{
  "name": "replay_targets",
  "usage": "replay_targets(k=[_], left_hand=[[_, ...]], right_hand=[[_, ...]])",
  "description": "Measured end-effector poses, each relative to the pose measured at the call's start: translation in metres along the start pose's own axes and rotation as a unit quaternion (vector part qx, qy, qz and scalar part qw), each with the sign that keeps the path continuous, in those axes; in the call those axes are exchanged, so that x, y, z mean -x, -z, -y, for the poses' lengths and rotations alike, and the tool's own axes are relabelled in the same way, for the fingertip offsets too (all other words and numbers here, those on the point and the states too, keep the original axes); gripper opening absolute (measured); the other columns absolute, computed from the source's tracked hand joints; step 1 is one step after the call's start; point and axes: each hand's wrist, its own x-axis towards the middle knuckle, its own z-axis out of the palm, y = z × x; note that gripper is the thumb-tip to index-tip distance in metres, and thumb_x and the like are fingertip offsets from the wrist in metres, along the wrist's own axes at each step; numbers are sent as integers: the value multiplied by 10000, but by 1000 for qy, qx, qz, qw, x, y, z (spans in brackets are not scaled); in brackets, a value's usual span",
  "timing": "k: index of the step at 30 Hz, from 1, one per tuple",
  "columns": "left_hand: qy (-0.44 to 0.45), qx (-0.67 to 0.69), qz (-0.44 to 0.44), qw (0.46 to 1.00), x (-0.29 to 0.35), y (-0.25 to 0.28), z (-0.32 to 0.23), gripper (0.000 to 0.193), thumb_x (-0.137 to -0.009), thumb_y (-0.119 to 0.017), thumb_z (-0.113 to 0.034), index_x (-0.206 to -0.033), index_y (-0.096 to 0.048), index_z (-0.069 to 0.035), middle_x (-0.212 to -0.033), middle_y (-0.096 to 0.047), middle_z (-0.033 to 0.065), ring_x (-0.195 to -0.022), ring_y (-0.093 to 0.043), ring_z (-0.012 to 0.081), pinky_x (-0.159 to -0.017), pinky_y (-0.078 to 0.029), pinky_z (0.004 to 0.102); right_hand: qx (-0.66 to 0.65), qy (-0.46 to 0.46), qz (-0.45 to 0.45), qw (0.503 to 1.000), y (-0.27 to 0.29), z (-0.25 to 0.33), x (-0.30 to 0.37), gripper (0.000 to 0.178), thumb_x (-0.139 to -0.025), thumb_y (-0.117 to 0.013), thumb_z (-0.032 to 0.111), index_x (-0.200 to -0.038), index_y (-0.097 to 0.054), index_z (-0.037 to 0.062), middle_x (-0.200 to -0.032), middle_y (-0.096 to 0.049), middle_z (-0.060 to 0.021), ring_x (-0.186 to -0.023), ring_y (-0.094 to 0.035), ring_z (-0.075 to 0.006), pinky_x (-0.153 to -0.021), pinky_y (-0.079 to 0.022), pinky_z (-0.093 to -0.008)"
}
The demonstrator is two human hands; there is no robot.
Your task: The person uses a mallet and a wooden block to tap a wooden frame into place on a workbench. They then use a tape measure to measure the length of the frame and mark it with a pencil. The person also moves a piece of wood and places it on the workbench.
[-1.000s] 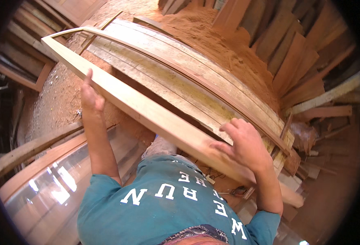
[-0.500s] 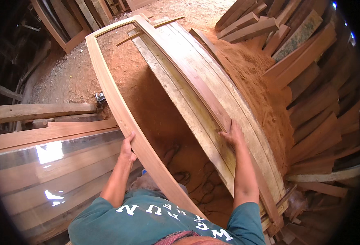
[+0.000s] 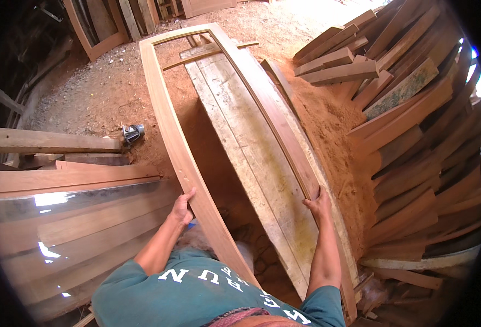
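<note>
We see a dirt floor (image 3: 104, 92) strewn with sawdust, planks (image 3: 415, 125) stacked at right, boards (image 3: 60, 180) at left over a glossy sheet (image 3: 49, 240), perhaps glass, and sunlight at top.

Tall rectangular reddish-brown wooden door frame (image 3: 170, 131): open, unglazed, two long side rails joined by short top rail at far end. Held tilted, stretching away from person. Left rail gripped near its lower part by left hand (image 3: 182, 208), fingers wrapped over outer edge. Right rail, darker and thinner-looking, gripped by right hand (image 3: 319, 201) at about same height. Surface smooth, planed, unfinished.
</note>
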Motion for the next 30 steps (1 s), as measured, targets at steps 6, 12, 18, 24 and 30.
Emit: replay_targets(k=[6, 12, 18, 24, 30], left_hand=[[-7, 5, 38, 999, -48, -44, 28, 433, -934, -727, -246, -1284, -604, -20, -1207, -666, 130, -1152, -621, 295, -1054, -485, 487], [0, 0, 47, 999, -84, -77, 66, 449, -953, -703, -245, -1315, -596, -1, -1260, -659, 140, -1197, -611, 287, -1081, -469, 478], [9, -47, 9, 999, -111, -85, 87, 536, -984, -688, -332, -1373, -551, 10, -1328, -632, 148, -1252, -589, 289, -1111, -450, 474], [1, -115, -4, 993, -116, -74, 85, 616, -961, -717, -389, -1415, -530, -17, -1359, -618, 145, -1264, -580, 293, -1077, -470, 488], [41, -251, -156, 954, -74, -90, 55, 689, -937, -734, -438, -1415, -525, 11, -1353, -619, 171, -1265, -575, 299, -1084, -446, 437]], right_hand=[[49, 9, -41, 998, 37, -35, -47, 947, -588, -927, 284, -1408, -518, 46, -1316, -634, -221, -1249, -590, -371, -1038, -475, -506], [58, 6, -17, 998, 48, -80, -93, 957, -602, -926, 297, -1424, -498, 55, -1328, -629, -219, -1265, -581, -377, -1039, -472, -510], [94, -8, -17, 995, 27, -102, -117, 923, -658, -902, 259, -1443, -463, 51, -1373, -599, -238, -1287, -570, -381, -1041, -483, -497], [93, -3, 4, 996, 21, -114, -123, 941, -716, -885, 289, -1502, -407, 92, -1443, -538, -225, -1339, -510, -400, -1101, -424, -528], [-7, -8, -135, 991, 54, -72, -71, 879, -805, -823, 266, -1537, -373, 80, -1476, -490, -218, -1365, -465, -406, -1135, -392, -504]])
